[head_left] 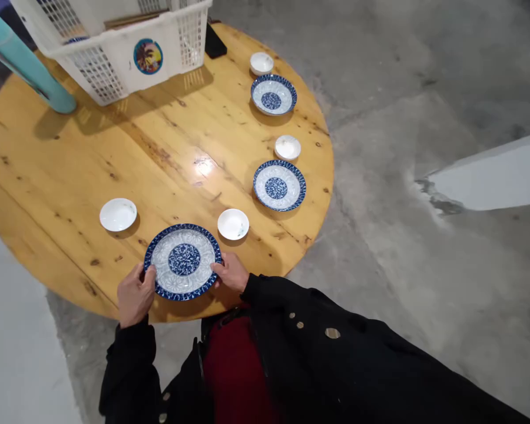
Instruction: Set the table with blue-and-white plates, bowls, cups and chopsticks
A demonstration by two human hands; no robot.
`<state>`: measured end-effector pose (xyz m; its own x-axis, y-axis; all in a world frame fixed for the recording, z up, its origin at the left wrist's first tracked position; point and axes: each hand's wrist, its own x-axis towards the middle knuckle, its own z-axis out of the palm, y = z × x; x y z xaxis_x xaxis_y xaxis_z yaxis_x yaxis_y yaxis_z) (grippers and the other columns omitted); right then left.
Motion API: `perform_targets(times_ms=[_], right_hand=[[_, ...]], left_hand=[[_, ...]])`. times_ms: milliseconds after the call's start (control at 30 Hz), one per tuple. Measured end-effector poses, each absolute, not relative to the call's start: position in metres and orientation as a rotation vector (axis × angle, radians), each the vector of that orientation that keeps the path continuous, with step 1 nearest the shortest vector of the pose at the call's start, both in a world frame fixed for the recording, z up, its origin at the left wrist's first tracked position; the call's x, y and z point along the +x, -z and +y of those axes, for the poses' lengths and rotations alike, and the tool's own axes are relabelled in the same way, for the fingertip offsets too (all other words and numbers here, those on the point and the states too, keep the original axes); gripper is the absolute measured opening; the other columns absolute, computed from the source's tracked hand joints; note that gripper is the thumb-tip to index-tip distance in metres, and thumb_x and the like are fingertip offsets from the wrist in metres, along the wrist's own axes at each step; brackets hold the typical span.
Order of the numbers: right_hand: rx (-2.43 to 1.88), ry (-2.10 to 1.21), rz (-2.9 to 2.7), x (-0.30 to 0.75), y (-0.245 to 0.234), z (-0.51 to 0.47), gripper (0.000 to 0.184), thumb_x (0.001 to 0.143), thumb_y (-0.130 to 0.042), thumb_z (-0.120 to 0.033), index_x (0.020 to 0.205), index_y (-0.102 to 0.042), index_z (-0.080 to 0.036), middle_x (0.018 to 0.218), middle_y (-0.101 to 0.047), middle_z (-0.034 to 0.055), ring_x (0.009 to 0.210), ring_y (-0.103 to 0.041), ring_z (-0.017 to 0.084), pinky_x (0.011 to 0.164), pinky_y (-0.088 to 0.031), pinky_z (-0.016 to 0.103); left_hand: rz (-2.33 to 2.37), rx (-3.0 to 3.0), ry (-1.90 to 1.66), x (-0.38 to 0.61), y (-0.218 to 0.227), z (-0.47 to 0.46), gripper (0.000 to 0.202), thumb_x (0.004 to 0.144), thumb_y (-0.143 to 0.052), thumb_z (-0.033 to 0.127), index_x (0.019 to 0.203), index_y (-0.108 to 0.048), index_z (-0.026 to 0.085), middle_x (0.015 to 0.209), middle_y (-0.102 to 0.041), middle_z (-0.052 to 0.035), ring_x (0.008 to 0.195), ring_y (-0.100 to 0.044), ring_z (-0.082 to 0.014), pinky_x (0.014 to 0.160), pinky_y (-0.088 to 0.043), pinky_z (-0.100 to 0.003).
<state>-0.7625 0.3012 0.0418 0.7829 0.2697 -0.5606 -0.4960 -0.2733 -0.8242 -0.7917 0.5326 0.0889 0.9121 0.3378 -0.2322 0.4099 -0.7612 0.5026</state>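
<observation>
Nearest to the camera are a dark red garment (pixel 236 371) and long black sleeves (pixel 132 365) with small round buttons, worn by the person. At the lower middle of the frame, the left hand (pixel 135 294) and the right hand (pixel 231 272) stand at opposite sides of a round ceramic plate with white ground and dark blue pattern (pixel 183 262), close to the near edge of a round tabletop of yellow varnished pine (pixel 70 171). Each grip is narrow and holds the plate by its blue rim; whether the plate touches the wood, I cannot tell.

For good handling, two opposite holds keep the plate level, and the fingers stay on the rim. Gentle, even pressure is enough, because ceramic can chip on wood.

Just beside the plate, toward the upper right, sits a small white round saucer (pixel 232 224); a second white saucer (pixel 118 214) lies to the left. Two more blue-and-white plates (pixel 279 185) and two more saucers (pixel 287 147) run toward the top. At the upper left stand a white plastic mesh crate (pixel 115 59) and a teal pole (pixel 26 65). Grey concrete floor (pixel 401 176) surrounds the tabletop.
</observation>
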Motion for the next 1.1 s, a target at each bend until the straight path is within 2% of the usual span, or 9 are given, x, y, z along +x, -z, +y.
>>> perform_targets(times_ms=[133, 233, 433, 600, 767, 933, 1100], right_hand=[[-1.648, -0.775, 0.061, -0.769, -0.058, 0.257, 0.009, 0.079, -0.054, -0.024, 0.071, -0.053, -0.022, 0.053, -0.058, -0.0027, 0.048, -0.060, 0.015, 0.045, -0.044, 0.022], [-1.699, -0.758, -0.030, -0.765, -0.068, 0.201, 0.010, 0.079, -0.049, -0.023, 0.069, -0.047, -0.023, 0.054, -0.057, -0.0029, 0.046, -0.057, 0.015, 0.046, -0.042, 0.024], [-2.039, -0.484, -0.189, -0.753, -0.085, 0.058, 0.012, 0.076, -0.047, -0.025, 0.064, -0.043, -0.024, 0.056, -0.056, 0.0015, 0.060, -0.056, 0.018, 0.058, -0.042, 0.027], [-2.068, -0.505, -0.132, -0.740, -0.087, -0.032, 0.013, 0.075, -0.044, -0.032, 0.064, -0.043, -0.024, 0.053, -0.053, 0.0001, 0.053, -0.055, 0.017, 0.053, -0.040, 0.026], [-1.998, -0.557, -0.067, -0.713, -0.084, -0.067, 0.017, 0.074, -0.047, -0.038, 0.064, -0.044, -0.024, 0.047, -0.050, -0.0036, 0.040, -0.054, 0.015, 0.044, -0.040, 0.026], [-1.994, -0.500, -0.007, -0.672, -0.083, -0.070, 0.018, 0.074, -0.052, -0.041, 0.069, -0.049, -0.023, 0.048, -0.051, -0.0047, 0.041, -0.055, 0.016, 0.041, -0.043, 0.026], [-2.042, -0.467, -0.009, -0.630, -0.072, -0.067, 0.020, 0.074, -0.055, -0.042, 0.075, -0.052, -0.023, 0.052, -0.054, -0.0046, 0.043, -0.056, 0.017, 0.042, -0.045, 0.027]], left_hand=[[0.635, 2.534, 0.062, -0.816, -0.118, 0.484, 0.034, 0.084, -0.047, 0.044, 0.061, -0.036, 0.023, 0.056, -0.039, 0.0022, 0.055, -0.038, -0.0151, 0.058, -0.030, -0.028], [0.682, 2.504, 0.022, -0.826, -0.125, 0.427, 0.031, 0.083, -0.047, 0.044, 0.062, -0.040, 0.022, 0.056, -0.041, 0.0025, 0.057, -0.041, -0.0151, 0.059, -0.032, -0.028], [0.706, 2.369, 0.057, -0.828, -0.115, 0.286, 0.029, 0.082, -0.044, 0.045, 0.067, -0.049, 0.021, 0.062, -0.049, 0.0014, 0.063, -0.047, -0.0151, 0.062, -0.036, -0.026], [0.619, 2.216, 0.137, -0.816, -0.103, 0.199, 0.028, 0.084, -0.043, 0.043, 0.074, -0.055, 0.019, 0.068, -0.055, 0.0001, 0.069, -0.052, -0.0158, 0.064, -0.039, -0.025], [0.551, 2.164, 0.165, -0.789, -0.095, 0.169, 0.031, 0.089, -0.043, 0.044, 0.068, -0.048, 0.021, 0.063, -0.052, 0.0006, 0.064, -0.052, -0.0151, 0.060, -0.039, -0.026], [0.435, 2.117, 0.201, -0.739, -0.089, 0.174, 0.033, 0.093, -0.037, 0.041, 0.067, -0.046, 0.021, 0.063, -0.054, 0.0005, 0.060, -0.054, -0.0141, 0.059, -0.038, -0.026], [0.400, 2.283, 0.226, -0.692, -0.089, 0.183, 0.034, 0.093, -0.040, 0.034, 0.062, -0.039, 0.021, 0.064, -0.057, -0.0017, 0.066, -0.056, -0.0148, 0.062, -0.034, -0.026]])
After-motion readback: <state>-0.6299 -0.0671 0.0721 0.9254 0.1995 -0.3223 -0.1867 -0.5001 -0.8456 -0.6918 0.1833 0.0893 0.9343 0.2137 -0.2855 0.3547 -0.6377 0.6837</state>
